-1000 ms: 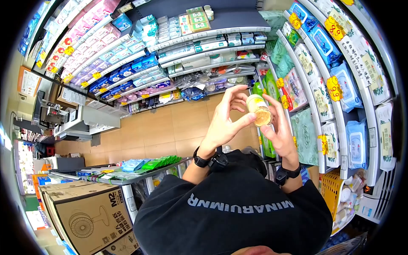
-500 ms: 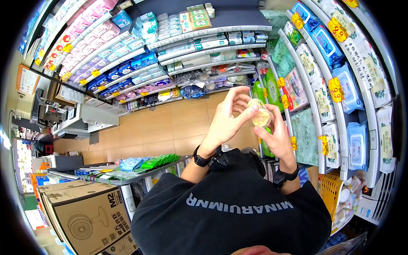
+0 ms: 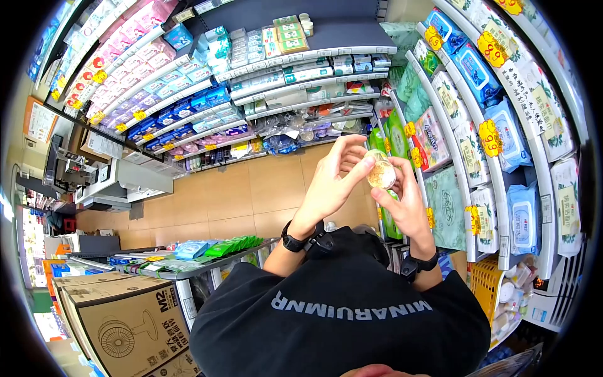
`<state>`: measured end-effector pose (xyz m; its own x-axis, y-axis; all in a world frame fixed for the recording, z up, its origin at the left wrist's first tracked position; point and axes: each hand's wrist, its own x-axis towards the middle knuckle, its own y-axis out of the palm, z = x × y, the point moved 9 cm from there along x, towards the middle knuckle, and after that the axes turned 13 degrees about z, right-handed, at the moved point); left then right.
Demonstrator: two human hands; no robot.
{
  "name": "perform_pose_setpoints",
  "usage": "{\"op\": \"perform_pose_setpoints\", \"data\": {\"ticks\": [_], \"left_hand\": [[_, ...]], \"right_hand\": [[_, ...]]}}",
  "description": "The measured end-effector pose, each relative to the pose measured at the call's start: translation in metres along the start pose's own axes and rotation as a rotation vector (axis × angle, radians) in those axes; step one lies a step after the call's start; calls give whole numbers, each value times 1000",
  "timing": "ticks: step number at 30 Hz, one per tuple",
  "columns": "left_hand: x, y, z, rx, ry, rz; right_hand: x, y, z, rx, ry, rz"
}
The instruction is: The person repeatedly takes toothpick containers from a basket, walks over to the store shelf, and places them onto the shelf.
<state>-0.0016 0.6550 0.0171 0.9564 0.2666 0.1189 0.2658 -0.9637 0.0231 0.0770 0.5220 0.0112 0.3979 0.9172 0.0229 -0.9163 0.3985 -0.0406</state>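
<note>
A small clear round jar (image 3: 380,173) with tan contents is between my two hands, in front of my chest. My left hand (image 3: 339,182) grips its upper left side, with the thumb pressed on it and the fingers curled behind. On the other side, my right hand (image 3: 407,200) has its fingers around the jar's right edge and its thumb near the lower end. Light glares off the round end facing me, so its print cannot be read. Both wrists wear dark bands.
Shelves of packaged goods (image 3: 295,76) run along the far side. To the right, another shelf holds blue wipes packs (image 3: 522,220), with a yellow basket (image 3: 487,283) below. Fan cartons (image 3: 125,327) stand at lower left beside a rack with green packs (image 3: 233,245). Tiled floor (image 3: 229,188) lies between.
The jar has tilted and turned slightly in my hands, and its round end now catches bright light. Both hands keep their hold. The view has shifted a little.
</note>
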Motion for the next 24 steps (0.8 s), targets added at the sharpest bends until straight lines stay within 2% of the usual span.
{"op": "perform_pose_setpoints", "data": {"ticks": [5,13,24], "left_hand": [[-1,3,-6,44,8,54],[-3,10,-12,-60,197,161],[-1,14,-9,-90,214,167]], "right_hand": [[1,-3,6,-33,-29,-35],[1,-12,24,-96,-216,-110],[-7,-20,39,-210,-344,-122]]}}
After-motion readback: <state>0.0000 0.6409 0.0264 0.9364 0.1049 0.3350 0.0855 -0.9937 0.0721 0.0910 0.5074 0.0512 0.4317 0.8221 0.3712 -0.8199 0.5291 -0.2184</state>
